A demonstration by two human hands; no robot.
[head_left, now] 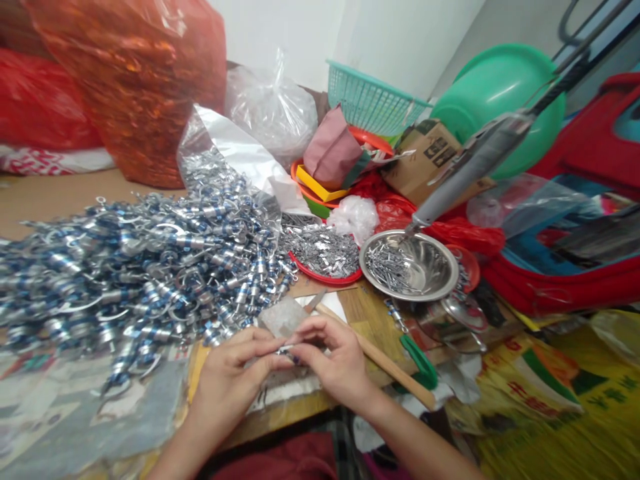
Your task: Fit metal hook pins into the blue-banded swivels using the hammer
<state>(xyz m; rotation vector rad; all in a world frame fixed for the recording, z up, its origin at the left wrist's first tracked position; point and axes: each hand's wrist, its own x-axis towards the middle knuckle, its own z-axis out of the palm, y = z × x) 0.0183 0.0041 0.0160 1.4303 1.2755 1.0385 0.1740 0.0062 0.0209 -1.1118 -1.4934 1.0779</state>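
Note:
My left hand (240, 365) and my right hand (333, 357) meet over the front edge of the wooden table. Both pinch a small silver-and-dark metal part (286, 349), mostly covered by the fingers. Just beyond the fingertips sits a grey block (283, 316). A wooden handle (387, 361) slants past my right hand; whatever is at its far end is partly hidden. On the left, a big heap of blue-and-silver metal fittings (150, 267) spreads close to my left hand.
Behind the hands, a red tray (326, 279) holds small flat metal pieces. A steel bowl (435, 267) with thin metal pins stands to its right, under a grey rod-like tool (465, 163). A green strap (419, 362) lies at the right edge. Bags, baskets and a cardboard box (425, 160) crowd the back.

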